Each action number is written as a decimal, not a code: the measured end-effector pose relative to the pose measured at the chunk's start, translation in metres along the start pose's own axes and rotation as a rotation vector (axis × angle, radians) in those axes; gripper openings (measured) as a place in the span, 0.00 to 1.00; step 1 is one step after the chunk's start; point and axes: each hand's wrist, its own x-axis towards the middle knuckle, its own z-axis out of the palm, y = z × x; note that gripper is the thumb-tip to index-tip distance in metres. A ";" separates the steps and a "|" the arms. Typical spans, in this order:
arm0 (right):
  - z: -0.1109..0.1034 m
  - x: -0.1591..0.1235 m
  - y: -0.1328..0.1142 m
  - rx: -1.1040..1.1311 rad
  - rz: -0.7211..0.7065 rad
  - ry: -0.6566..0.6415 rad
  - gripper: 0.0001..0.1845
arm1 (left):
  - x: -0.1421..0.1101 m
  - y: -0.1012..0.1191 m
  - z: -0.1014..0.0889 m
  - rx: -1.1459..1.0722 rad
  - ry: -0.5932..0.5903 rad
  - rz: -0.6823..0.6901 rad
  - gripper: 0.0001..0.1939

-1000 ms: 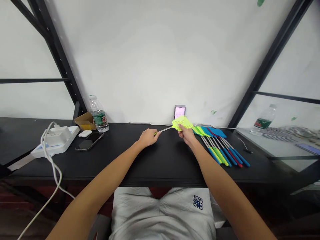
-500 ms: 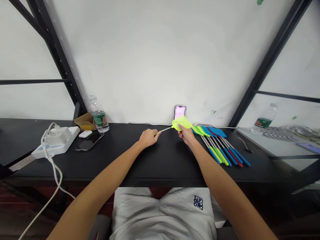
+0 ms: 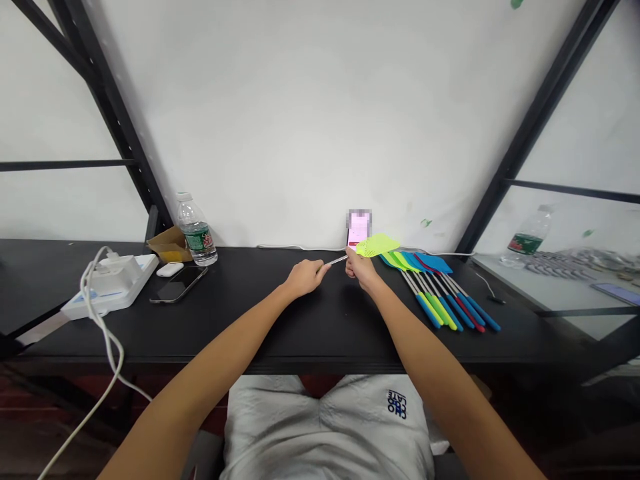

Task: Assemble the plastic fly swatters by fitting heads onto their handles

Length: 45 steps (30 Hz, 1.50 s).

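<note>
A yellow-green fly swatter (image 3: 379, 245) with a perforated head and a thin metal shaft is held between my two hands above the black desk. My left hand (image 3: 306, 277) is closed round its handle end, which the fingers mostly hide. My right hand (image 3: 359, 268) grips the shaft just below the head, and the head points to the right. Right of that hand lies a fanned row of several fly swatters (image 3: 440, 293) in blue, green, yellow and red, heads toward the wall.
A lit phone (image 3: 359, 228) leans on the wall behind my hands. On the left are a water bottle (image 3: 197, 232), a cardboard box (image 3: 169, 244), a white case (image 3: 170, 269), a dark phone (image 3: 179, 285) and a power strip (image 3: 113, 287) with cables. A black plug (image 3: 497, 300) lies right.
My right hand has slid from the swatter's head down to the shaft beside it. The swatter and my left hand have shifted right, uncovering more of the lit phone.
</note>
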 end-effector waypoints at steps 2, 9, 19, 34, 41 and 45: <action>-0.002 0.001 -0.001 0.023 0.020 -0.021 0.26 | 0.001 -0.001 0.000 -0.007 -0.001 0.009 0.25; -0.004 -0.002 -0.007 0.047 0.077 -0.081 0.25 | 0.000 -0.005 0.000 -0.037 0.004 -0.012 0.27; -0.010 0.001 -0.009 0.066 0.034 -0.108 0.21 | 0.004 -0.006 -0.001 -0.015 -0.012 -0.007 0.27; -0.012 0.002 -0.015 0.062 0.118 -0.030 0.19 | 0.007 -0.001 -0.002 0.077 -0.005 -0.026 0.26; -0.028 0.009 -0.020 0.086 0.111 0.113 0.18 | 0.005 -0.010 -0.001 0.125 -0.006 -0.011 0.26; -0.039 0.012 -0.023 0.085 0.130 0.119 0.18 | 0.005 -0.018 -0.001 0.117 -0.006 0.024 0.26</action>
